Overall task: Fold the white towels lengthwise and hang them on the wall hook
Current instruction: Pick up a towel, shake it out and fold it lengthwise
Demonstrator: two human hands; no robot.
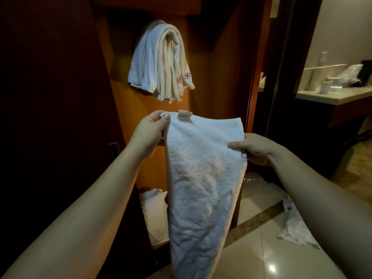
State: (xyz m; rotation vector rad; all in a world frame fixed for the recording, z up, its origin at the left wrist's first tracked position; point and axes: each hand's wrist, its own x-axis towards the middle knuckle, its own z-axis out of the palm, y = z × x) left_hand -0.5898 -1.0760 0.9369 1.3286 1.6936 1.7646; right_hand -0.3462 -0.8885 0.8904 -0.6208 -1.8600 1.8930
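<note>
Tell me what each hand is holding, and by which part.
Both hold one white towel. The left hand pinches its top left corner, beside the hanging loop; the right hand grips its right edge, a little below the top.

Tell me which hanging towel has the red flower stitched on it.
The cream towel near the right of the bundle on the wall; its right-hand neighbour carries a purple flower instead.

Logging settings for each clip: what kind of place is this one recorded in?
Probably a hotel room entryway beside its bathroom. Folded towels hang on a wood-panelled wall, a doorway on the right shows a vanity counter with toiletries, and the tiled floor is glossy. Both hands hold a white towel.
</note>
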